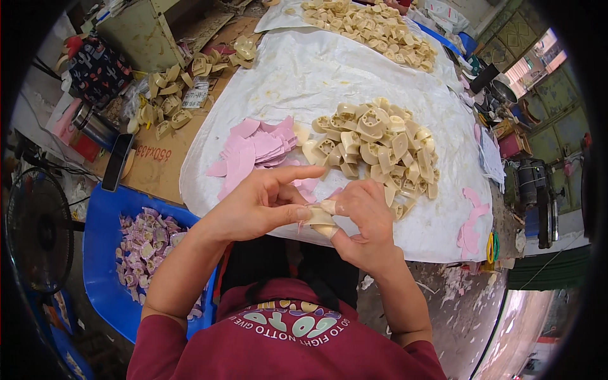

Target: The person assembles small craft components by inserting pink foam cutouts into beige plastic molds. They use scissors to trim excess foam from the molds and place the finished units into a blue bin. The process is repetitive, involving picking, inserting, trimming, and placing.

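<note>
Between my two hands, above the table's near edge, is a small beige moulded plastic piece (318, 217) shaped like a shoe heel. My left hand (263, 201) pinches it from the left with the thumb, while its index finger stretches out to the right. From the other side my right hand (366, 221) grips it, with pale covers on its thumb and index fingertips. A bit of pink shows by the piece; my fingers hide most of it. Just beyond lie a stack of cut pink sheets (256, 147) and a heap of similar beige heels (383, 142).
White sheeting (272, 76) covers the table; another beige heap (373, 31) lies at its far end. To my left are a blue basin (101, 253) of pink-wrapped pieces, a fan (41, 231), a phone (116, 162) and a steel flask (95, 126). Pink scraps (472, 225) lie right.
</note>
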The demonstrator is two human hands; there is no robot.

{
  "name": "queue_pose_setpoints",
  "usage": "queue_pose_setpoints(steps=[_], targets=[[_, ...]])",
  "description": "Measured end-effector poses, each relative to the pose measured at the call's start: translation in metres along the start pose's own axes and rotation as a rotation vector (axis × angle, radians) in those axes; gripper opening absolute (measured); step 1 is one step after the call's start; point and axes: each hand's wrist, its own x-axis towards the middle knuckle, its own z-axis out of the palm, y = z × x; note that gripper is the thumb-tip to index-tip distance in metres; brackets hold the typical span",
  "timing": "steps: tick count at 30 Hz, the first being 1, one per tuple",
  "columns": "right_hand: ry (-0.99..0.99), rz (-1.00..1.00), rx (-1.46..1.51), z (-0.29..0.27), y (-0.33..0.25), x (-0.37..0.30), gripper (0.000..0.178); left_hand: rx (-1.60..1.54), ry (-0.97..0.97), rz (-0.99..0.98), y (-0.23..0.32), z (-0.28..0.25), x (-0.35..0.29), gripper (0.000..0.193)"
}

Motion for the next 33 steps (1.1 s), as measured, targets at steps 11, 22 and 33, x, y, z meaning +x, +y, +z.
queue_pose_setpoints(steps=[11,22,33], targets=[[-0.107,0.087,0.005,0.008,0.011,-0.007,0.025,-0.017,0.045,-0.063,-0.016,0.003,0.011,0.051],[0.047,0.735,0.707,0.011,0.004,-0.016,0.019,-0.371,0.101,0.173,-0.043,0.013,0.005,0.022],[0.019,0.777,0.474,0.020,-0.003,-0.014,0.018,0.391,0.321,0.373,-0.023,0.014,0.010,0.007]])
